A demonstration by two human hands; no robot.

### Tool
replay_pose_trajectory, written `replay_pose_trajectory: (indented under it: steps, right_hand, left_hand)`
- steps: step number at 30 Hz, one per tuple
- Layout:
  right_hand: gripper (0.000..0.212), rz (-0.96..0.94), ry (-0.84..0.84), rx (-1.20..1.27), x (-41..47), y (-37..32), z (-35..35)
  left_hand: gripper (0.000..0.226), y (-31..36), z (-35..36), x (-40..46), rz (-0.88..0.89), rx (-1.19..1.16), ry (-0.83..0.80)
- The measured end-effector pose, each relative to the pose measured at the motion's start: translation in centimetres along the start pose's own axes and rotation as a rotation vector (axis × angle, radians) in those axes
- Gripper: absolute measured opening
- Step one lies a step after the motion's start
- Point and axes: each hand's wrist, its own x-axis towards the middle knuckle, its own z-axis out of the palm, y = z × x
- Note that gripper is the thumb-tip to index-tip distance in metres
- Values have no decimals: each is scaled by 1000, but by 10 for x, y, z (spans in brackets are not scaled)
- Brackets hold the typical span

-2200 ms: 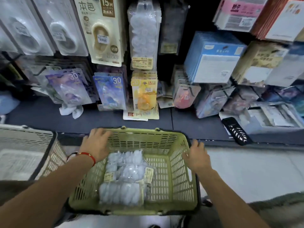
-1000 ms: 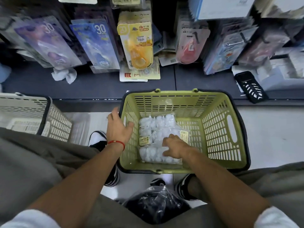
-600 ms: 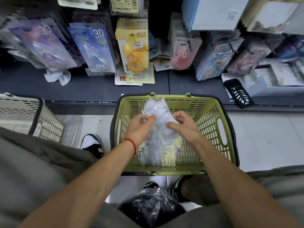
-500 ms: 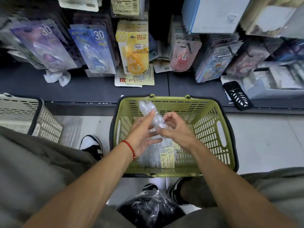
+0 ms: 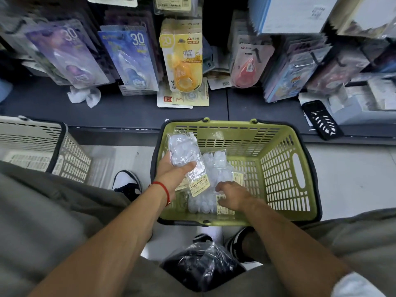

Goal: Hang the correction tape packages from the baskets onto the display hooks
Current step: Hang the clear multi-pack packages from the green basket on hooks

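A green plastic basket [image 5: 285,174] stands on the floor in front of me. My left hand [image 5: 171,171], with a red string at the wrist, holds a clear package of white correction tapes [image 5: 182,151] over the basket's left side. More clear packages with yellow labels [image 5: 216,168] lie in the basket. My right hand [image 5: 232,197] reaches down onto them, fingers curled on a package [image 5: 203,205] at the bottom. Display hooks above the dark shelf carry hanging packages: purple [image 5: 68,54], blue [image 5: 130,58], yellow [image 5: 182,58] and red [image 5: 246,65].
A beige basket [image 5: 42,151] stands at the left on the floor. A dark shelf [image 5: 128,108] runs under the hooks, with a crumpled white tissue [image 5: 84,97] and a black device [image 5: 322,120] on it. A black plastic bag [image 5: 201,266] lies between my feet.
My left hand has taken over the clear package and holds it alone at the basket's left. My right hand has let go and dropped back down onto the packages in the basket.
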Motion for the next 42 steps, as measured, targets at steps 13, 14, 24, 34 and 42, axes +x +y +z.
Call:
replay_pose_trajectory:
  steps: [13,14,24,34,42]
  right_hand:
    - [47,141,36,448,-4,31,-34]
    - [39,148,59,591,-10,40,-47]
    - [24,-186,105,1138,-36,-13,-89]
    - [26,-380,322,919,-56,-55,-147]
    - [42,-518,613,863,-85,-97,-245]
  left_hand:
    - [40,13,-15,6,73,-18,113]
    - [40,12,-14,6,88,-19,120]
    - [71,11,8,-6,-134,-260,-144]
    - [83,59,-1,-26,106,-332,-452]
    - [96,169,4,-41,378,-236,-474]
